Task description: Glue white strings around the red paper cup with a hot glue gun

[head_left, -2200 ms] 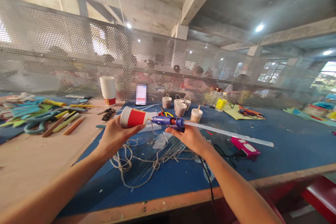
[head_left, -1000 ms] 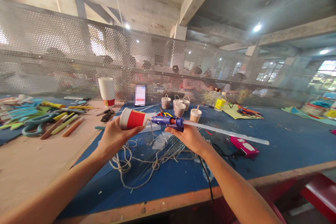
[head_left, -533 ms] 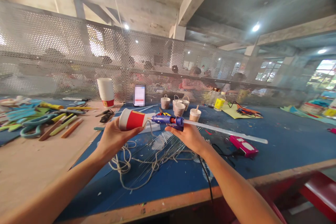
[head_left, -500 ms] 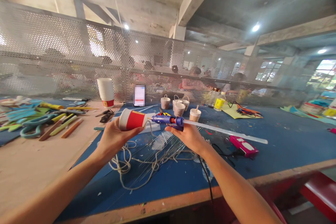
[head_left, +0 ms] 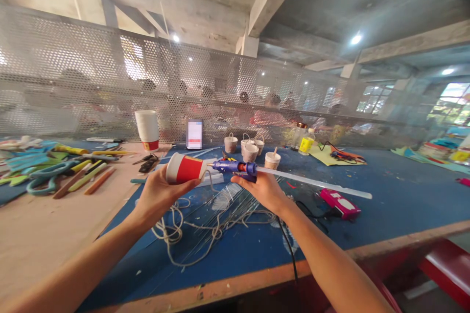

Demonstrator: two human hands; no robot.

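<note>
My left hand (head_left: 161, 190) is closed round a red and white paper cup (head_left: 188, 169), tipped on its side with the open mouth to the left. In my right hand (head_left: 262, 190) is a blue glue gun (head_left: 235, 166), its nozzle at the right end of the cup. Whether the tip touches the cup I cannot tell. A long clear glue stick (head_left: 316, 182) sticks out of the gun's back. Grey cord (head_left: 211, 181) hangs from the cup's end, and more cord (head_left: 176, 225) lies in loose loops on the table below.
Several small cord-wrapped cups (head_left: 250, 152) stand behind my hands. A stack of paper cups (head_left: 147, 129) and a phone (head_left: 194, 134) are at the back. Scissors (head_left: 51, 177) lie left, a pink box (head_left: 340, 204) right. A perforated metal screen (head_left: 205, 73) borders the table.
Almost nothing differs. The view has shifted very slightly; both hands keep the cup and the glue gun in the same position.
</note>
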